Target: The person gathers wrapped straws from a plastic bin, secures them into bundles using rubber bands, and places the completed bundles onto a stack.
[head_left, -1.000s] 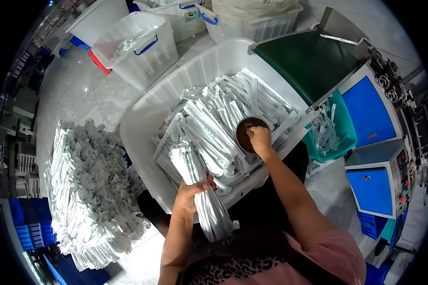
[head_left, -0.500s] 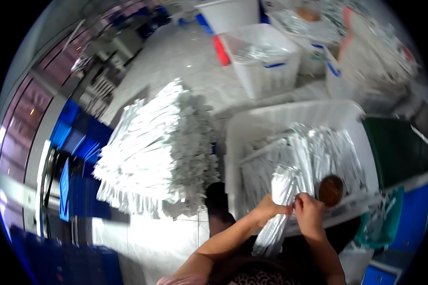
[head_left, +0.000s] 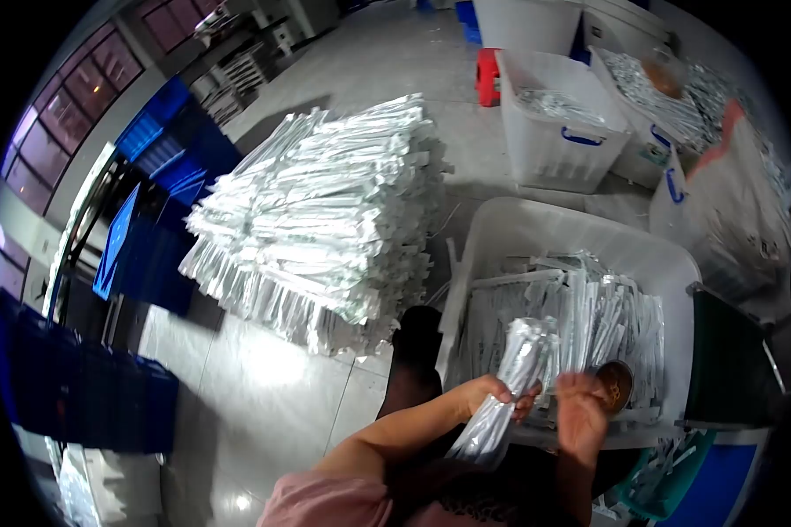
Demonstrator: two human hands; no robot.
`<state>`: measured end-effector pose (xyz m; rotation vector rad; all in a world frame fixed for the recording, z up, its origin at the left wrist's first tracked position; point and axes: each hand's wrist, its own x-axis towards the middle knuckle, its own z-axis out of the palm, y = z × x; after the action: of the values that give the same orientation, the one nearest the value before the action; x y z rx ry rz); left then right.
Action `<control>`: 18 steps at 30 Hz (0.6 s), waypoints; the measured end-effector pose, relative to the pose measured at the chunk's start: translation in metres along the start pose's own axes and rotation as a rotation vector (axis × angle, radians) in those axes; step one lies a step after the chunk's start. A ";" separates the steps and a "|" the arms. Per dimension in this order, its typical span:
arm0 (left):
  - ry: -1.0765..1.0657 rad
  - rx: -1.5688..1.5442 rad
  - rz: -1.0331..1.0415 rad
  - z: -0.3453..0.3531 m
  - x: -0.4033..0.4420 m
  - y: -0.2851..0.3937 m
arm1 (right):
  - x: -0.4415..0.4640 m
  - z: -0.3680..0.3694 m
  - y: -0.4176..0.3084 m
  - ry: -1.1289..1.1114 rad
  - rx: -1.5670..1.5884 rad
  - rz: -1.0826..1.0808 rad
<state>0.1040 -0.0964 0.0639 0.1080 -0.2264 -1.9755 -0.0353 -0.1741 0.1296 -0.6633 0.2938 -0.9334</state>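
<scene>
My left hand (head_left: 499, 397) is closed around a bundle of long silver foil packets (head_left: 492, 422), which slants up over the near edge of a white plastic bin. Beside it, my right hand (head_left: 582, 413) is raised at the near side of the bin, its fingers smeared by motion. Just by those fingers sits a round brown bowl (head_left: 620, 386) with what look like rubber bands in it. Many loose foil packets (head_left: 580, 307) fill the white bin (head_left: 580, 220) beneath and beyond both hands.
A tall stack of silver packets (head_left: 316, 211) stands left of the bin. Further back are a white tub (head_left: 554, 140), a red stool (head_left: 488, 77) and a pale sack (head_left: 729, 202). Blue crates (head_left: 70, 378) line the left, and a teal basket (head_left: 668, 479) sits at lower right.
My right hand has come away from the bundle and moved right, beside the brown bowl. The left hand keeps its hold on the bundle. The camera view has shifted.
</scene>
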 end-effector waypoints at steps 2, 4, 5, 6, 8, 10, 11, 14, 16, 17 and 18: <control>-0.020 0.109 0.029 0.013 0.003 0.003 | 0.019 0.008 -0.002 -0.052 -0.760 -0.219; 0.036 0.170 0.041 0.021 0.001 0.002 | 0.029 0.017 -0.013 -0.313 -1.072 -0.359; 0.021 0.180 0.036 0.031 -0.001 0.003 | 0.034 0.029 -0.018 -0.362 -0.942 -0.313; 0.009 0.211 0.012 0.036 0.000 0.001 | 0.037 0.029 -0.026 -0.443 -0.889 -0.226; -0.039 0.291 -0.039 0.041 0.005 -0.007 | 0.038 0.044 -0.036 -0.571 -0.929 -0.077; -0.149 0.345 -0.067 0.045 0.011 -0.010 | 0.038 0.060 -0.051 -0.673 -1.046 -0.046; -0.146 0.345 -0.052 0.042 0.014 -0.013 | 0.039 0.063 -0.057 -0.688 -1.046 -0.041; -0.112 0.408 -0.094 0.050 0.011 -0.014 | 0.036 0.079 -0.061 -0.775 -1.263 0.025; -0.124 0.424 -0.121 0.045 0.012 -0.014 | 0.037 0.077 -0.060 -0.810 -1.263 0.068; -0.142 0.438 -0.165 0.048 0.013 -0.014 | 0.038 0.076 -0.061 -0.824 -1.267 0.108; -0.153 0.393 -0.129 0.051 0.012 -0.015 | 0.041 0.081 -0.062 -0.890 -1.283 0.101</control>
<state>0.0765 -0.0956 0.1105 0.2296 -0.7226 -2.0461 -0.0111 -0.2014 0.2331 -2.1236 0.0824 -0.1671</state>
